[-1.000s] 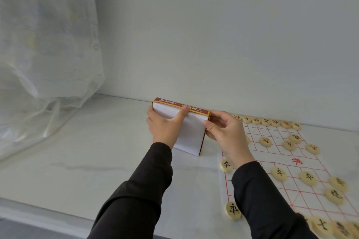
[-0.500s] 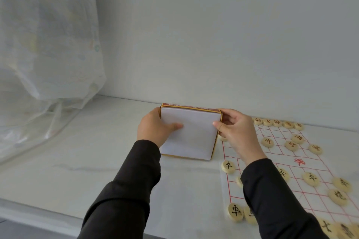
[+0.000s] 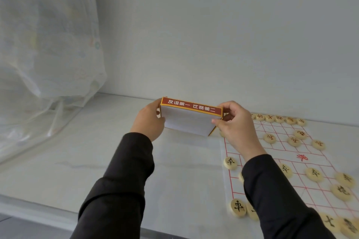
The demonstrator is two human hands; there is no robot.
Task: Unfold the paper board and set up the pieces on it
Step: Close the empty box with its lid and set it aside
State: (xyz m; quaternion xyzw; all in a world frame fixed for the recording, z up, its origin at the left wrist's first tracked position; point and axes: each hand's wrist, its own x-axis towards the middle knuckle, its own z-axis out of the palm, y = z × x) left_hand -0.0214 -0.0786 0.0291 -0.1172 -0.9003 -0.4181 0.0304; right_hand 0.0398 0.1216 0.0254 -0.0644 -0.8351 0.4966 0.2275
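We have tipped the cardboard box [image 3: 186,124] since half a second ago. Then its white face [image 3: 184,122] was turned broadly toward us, with only a sliver of the top edge showing. Now the red side panel [image 3: 191,108] with its white characters faces us, as it did a second ago, and the white face slopes away beneath it. The thumb of our left hand [image 3: 148,122], which lay across that white face, has drawn back to the box's left end.

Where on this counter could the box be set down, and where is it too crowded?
Free: the bare counter between the draped plastic sheet and the left edge of the paper board, around the held box. Crowded: the board, with pieces lining its far and near ends and dotted between.
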